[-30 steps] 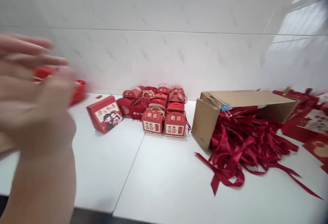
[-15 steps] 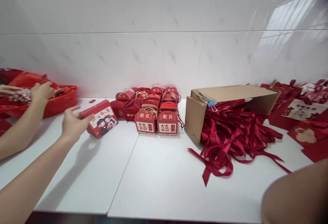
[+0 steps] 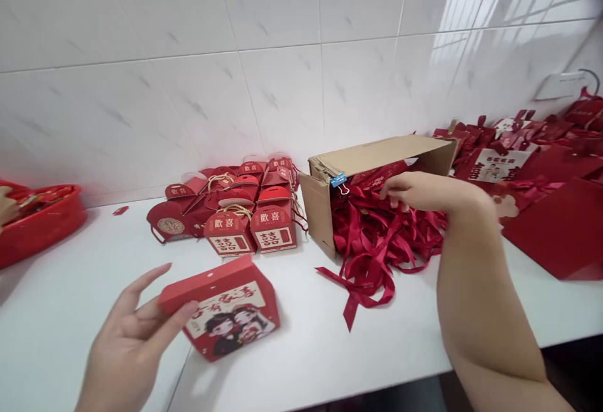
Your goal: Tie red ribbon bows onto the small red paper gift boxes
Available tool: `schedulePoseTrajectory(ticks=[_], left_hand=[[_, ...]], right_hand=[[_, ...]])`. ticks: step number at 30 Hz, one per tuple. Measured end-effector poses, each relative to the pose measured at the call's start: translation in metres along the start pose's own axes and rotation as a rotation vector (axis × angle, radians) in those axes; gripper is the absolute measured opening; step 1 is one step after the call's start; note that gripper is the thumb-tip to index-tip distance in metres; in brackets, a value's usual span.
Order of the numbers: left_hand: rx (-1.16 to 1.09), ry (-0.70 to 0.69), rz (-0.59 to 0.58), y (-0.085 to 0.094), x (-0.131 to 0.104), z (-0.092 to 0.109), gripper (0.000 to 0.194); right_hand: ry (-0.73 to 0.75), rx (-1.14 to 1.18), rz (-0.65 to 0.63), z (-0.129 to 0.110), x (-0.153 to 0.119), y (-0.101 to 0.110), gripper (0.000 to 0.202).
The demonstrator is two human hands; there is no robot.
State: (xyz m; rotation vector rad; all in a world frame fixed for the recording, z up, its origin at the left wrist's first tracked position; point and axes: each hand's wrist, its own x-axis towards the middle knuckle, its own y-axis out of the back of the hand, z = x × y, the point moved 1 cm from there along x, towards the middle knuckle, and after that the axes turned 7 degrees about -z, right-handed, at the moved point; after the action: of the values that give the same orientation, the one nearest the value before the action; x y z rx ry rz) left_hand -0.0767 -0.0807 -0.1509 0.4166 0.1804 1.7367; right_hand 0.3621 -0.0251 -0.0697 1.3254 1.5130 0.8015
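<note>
My left hand [image 3: 134,343] grips a red gift box [image 3: 230,311] by its upper left end, thumb on the front and fingers behind. The box has a cartoon couple and Chinese lettering on its printed front, and is held tilted over the table. My right hand [image 3: 409,191] reaches to the mouth of a cardboard box [image 3: 316,214], its fingers loosely bent and apart over a heap of dark red ribbons [image 3: 367,242]. I see nothing held in it. The ribbons spill from the cardboard box onto the white table.
Several closed red gift boxes [image 3: 274,220] with cord handles stand by the tiled wall. A red basin [image 3: 51,227] of wrapped items is at far left. A blue binder clip [image 3: 338,180] sits on the cardboard box. Red bags [image 3: 560,230] crowd the right side.
My left hand has brought the gift box right and nearer to me. My right hand has come into view at the ribbons. The view has turned right; the other person's hands left it.
</note>
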Motion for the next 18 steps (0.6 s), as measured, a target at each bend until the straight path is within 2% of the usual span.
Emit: schedulePoseTrajectory(ticks=[3, 7, 10, 18], left_hand=[[-0.074, 0.011, -0.128, -0.034, 0.007, 0.012, 0.083], [-0.164, -0.018, -0.207, -0.058, 0.014, 0.021, 0.078], [-0.187, -0.012, -0.247, -0.065, 0.015, 0.022, 0.073], [-0.216, -0.025, -0.275, -0.066, 0.02, 0.023, 0.072]], right_hand=[[-0.084, -0.002, 0.01, 0.016, 0.027, -0.004, 0.042], [-0.175, -0.014, 0.036, 0.028, 0.045, -0.011, 0.027], [-0.247, -0.01, 0.074, 0.032, 0.058, -0.018, 0.03], [-0.322, 0.016, 0.207, 0.043, 0.089, -0.03, 0.05]])
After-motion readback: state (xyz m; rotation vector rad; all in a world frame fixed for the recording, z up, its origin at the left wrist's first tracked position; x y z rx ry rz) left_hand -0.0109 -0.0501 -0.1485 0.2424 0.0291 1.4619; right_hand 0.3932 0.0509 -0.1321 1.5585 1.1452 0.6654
